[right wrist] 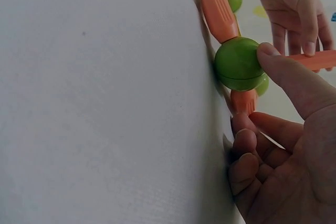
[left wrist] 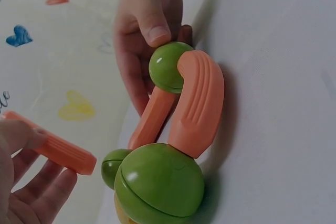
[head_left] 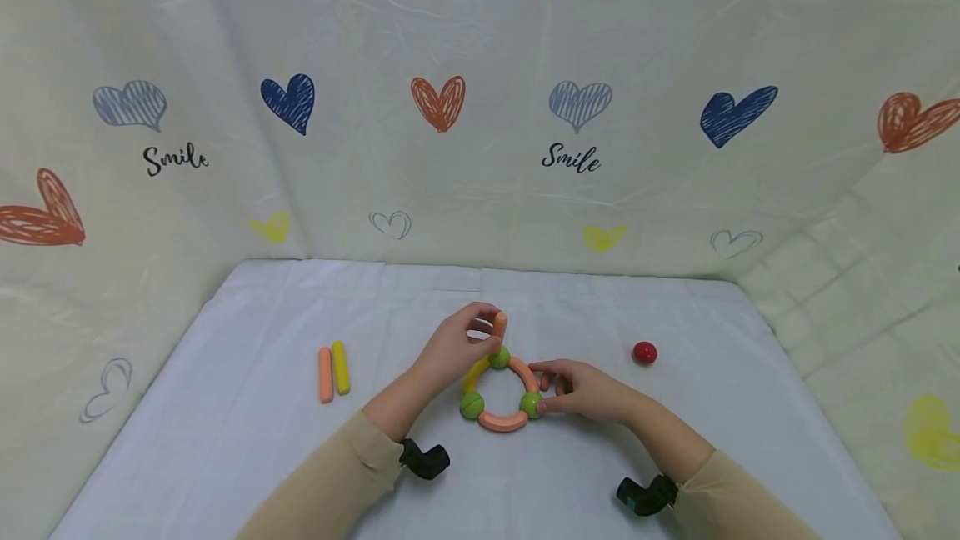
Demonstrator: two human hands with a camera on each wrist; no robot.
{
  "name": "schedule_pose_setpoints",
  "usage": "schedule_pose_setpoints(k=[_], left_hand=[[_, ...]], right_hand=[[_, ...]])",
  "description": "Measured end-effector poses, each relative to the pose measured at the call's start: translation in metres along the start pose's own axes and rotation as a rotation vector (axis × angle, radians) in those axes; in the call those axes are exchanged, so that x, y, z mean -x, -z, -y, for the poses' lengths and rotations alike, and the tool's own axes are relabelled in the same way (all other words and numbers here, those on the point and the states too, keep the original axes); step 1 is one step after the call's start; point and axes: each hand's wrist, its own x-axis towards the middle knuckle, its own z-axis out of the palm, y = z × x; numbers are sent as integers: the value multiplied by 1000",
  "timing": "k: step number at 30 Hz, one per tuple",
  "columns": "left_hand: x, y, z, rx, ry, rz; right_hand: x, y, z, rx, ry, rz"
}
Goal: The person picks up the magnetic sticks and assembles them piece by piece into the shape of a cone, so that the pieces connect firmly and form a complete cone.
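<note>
A ring of green balls joined by curved bars, two orange and one yellow, lies on the table. My left hand (head_left: 459, 346) pinches a straight orange rod (head_left: 500, 323), held upright at the ring's far green ball (head_left: 499, 358). In the left wrist view, the near end of that rod (left wrist: 71, 153) stands apart from the balls. My right hand (head_left: 583, 390) holds the ring's right side, thumb against the right green ball (right wrist: 239, 64) and fingers by an orange curved bar (head_left: 524, 374). The yellow curved bar (head_left: 475, 375) is on the left, next to the left green ball (head_left: 472, 406).
Left of the ring, another orange rod (head_left: 326, 375) and a yellow rod (head_left: 341, 367) lie side by side. A red ball (head_left: 645, 352) sits to the right. Behind the white-covered table (head_left: 247, 440) hangs a backdrop (head_left: 495, 207) printed with hearts.
</note>
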Motion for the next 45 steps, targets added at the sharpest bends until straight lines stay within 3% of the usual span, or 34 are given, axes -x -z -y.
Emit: schedule_pose_setpoints(k=[18,28,38,45], left_hand=[[-4,-8,1,-3,42,-7],[-2,-9,2,-21,31,-19],[6,4,1,-73,-30,-55],[14,22,3,-109,-11,-109]], right_hand=[[-1,-1,0,-1,13,2],[-2,-1,-1,6,7,3],[-3,-1,-4,20,13,1],[-2,-2,-4,33,23,-4]])
